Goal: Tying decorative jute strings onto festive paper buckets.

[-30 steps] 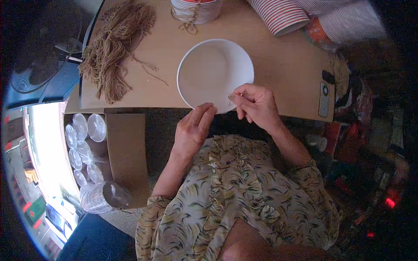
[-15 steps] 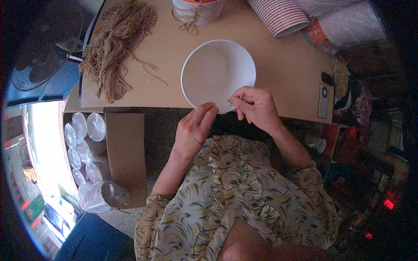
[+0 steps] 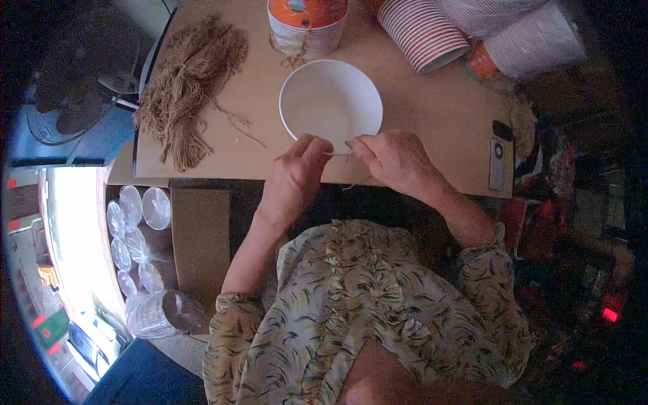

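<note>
A white round paper tub [image 3: 331, 101] stands near the front edge of the table, its mouth facing me. My left hand [image 3: 295, 177] pinches its near rim with thumb and fingers together. Just to the right, my right hand [image 3: 397, 159] is closed too, its fingertips at the same stretch of rim. A thin strand of twine [image 3: 356, 183] hangs below the right hand, seemingly from its fingers; the pinch itself is partly hidden. A large bundle of brown twine [image 3: 185, 88] lies on the left of the table, with a few loose strands toward the tub.
Behind the tub stands a stack of paper tubs [image 3: 307, 34] with orange print, tied with twine. More stacked tubs [image 3: 424, 34] lie at the back right, some bagged. A remote-like device [image 3: 497, 164] lies at right. Clear plastic lids [image 3: 156, 208] fill a cardboard box [image 3: 202, 246].
Both hands have drawn closer together at the near rim. The right hand's fingers have closed in and its wrist has turned. My view has shifted slightly.
</note>
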`<state>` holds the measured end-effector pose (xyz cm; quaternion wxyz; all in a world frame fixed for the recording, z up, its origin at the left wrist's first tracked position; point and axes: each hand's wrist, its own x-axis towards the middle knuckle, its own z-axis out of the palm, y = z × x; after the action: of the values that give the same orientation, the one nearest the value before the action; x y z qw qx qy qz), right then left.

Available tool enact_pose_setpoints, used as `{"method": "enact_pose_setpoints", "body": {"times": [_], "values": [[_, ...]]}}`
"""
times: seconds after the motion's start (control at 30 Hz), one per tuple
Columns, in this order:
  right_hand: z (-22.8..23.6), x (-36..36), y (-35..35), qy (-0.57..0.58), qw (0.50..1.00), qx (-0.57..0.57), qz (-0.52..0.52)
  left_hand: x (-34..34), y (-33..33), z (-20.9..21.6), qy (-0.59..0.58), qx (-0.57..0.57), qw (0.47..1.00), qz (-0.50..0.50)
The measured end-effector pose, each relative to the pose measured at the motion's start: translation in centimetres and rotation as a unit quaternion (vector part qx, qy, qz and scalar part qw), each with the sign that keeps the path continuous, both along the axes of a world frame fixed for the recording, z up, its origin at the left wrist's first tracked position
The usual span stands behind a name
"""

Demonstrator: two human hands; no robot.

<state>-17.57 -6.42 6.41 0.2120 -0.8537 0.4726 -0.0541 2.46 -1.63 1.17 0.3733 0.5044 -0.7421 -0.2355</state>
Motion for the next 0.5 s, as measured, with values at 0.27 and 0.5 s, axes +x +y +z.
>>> {"method": "enact_pose_setpoints", "body": {"times": [0.27, 0.5], "values": [[-1.7, 0.9, -2.5, -0.049, 0.997, 0.061, -0.022, -0.6, -1.4, 0.9, -0.086, 0.007, 0.996, -0.037], [-2.8, -0.7, -1.4, -0.341, 0.918, 0.182, -0.092, -0.5, -2.0, 0.7, 0.02, 0.076, 0.996, -0.042]]}}
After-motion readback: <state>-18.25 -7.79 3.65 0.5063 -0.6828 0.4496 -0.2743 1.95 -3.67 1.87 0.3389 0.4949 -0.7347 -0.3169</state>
